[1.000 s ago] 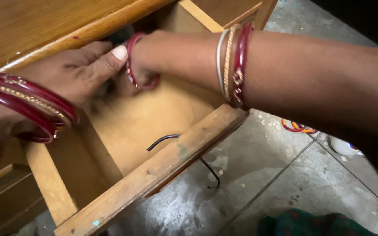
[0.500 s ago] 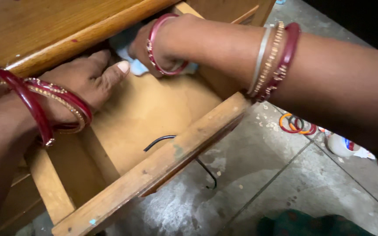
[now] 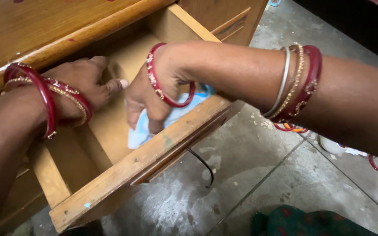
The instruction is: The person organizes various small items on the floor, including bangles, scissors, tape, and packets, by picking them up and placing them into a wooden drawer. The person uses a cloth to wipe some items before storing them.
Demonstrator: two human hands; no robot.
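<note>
Inside open wooden drawer (image 3: pixel 123 170), right hand (image 3: pixel 147 102) pinched pale-blue cloth (image 3: pixel 141 131); left hand (image 3: pixel 86 81) lay loose. Risk: cloth snagging black wire (image 3: pixel 202 164).

The right hand (image 3: pixel 147 102) covers much of the pale cloth (image 3: pixel 138 133); perhaps gripping it.

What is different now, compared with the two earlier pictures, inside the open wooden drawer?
The right hand has come from the back of the drawer toward its front board, dragging the pale blue cloth along the drawer bottom; the cloth first appeared half a second ago. The left hand has drawn back a little along the left wall. The drawer stays open, and the black wire still hangs at the front.
</note>
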